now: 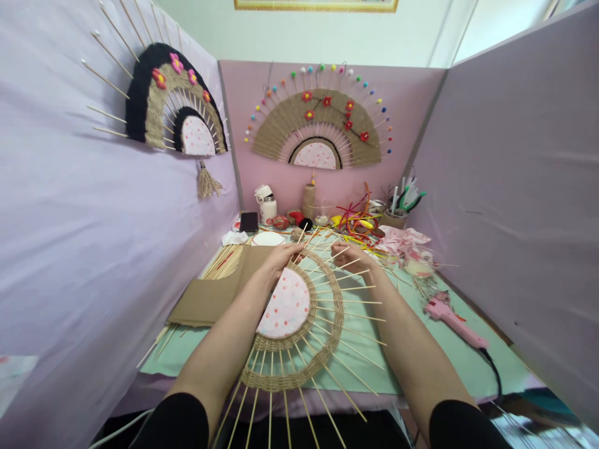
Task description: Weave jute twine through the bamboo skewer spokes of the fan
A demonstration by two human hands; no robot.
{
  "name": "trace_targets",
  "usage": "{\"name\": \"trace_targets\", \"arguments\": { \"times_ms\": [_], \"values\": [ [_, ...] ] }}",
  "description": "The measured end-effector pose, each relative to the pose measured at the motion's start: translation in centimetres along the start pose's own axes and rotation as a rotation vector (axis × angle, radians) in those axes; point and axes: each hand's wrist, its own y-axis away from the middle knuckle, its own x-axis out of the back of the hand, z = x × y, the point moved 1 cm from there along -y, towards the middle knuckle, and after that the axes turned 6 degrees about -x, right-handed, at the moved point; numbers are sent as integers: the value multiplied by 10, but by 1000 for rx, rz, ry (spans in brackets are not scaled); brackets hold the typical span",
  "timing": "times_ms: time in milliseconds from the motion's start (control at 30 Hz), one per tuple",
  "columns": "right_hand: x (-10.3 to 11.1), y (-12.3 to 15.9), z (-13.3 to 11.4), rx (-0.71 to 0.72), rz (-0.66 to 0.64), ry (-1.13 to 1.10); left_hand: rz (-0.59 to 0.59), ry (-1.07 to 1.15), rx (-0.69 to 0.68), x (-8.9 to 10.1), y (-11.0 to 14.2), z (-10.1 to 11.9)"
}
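Note:
A half-round woven fan [337, 312] is tilted in front of me, its thin wooden sticks fanning out to the right and toward me. Two bands of tan twine weave run round it. At its centre is a half disc of white cloth with pink spots [286, 304]. My left hand [284, 257] grips the fan's far end, with the thumb on top near the outer band. Beside the upper sticks, my right hand [347, 254] is closed, fingers curled and pinched together. Whatever lies between those fingertips is too small to make out.
Brown cardboard [201, 302] and a bundle of sticks [224, 262] lie left. On the right rest a pink glue gun [456, 321] with its cord and crumpled spotted cloth [405, 240]. Yarn balls [281, 222], a bottle [266, 206] and a twine spool [309, 201] stand behind.

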Motion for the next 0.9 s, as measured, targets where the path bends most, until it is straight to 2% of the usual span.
{"name": "trace_targets", "arguments": {
  "times_ms": [267,600,900],
  "values": [
    [-2,-13,-8,19,141,-176,12,-30,21,-1,-2,-4],
    [-10,-17,-14,73,149,-272,16,-51,53,-3,-1,-7],
    [-10,-15,-15,161,155,-253,24,-24,52,-5,3,-4]
  ]
}}
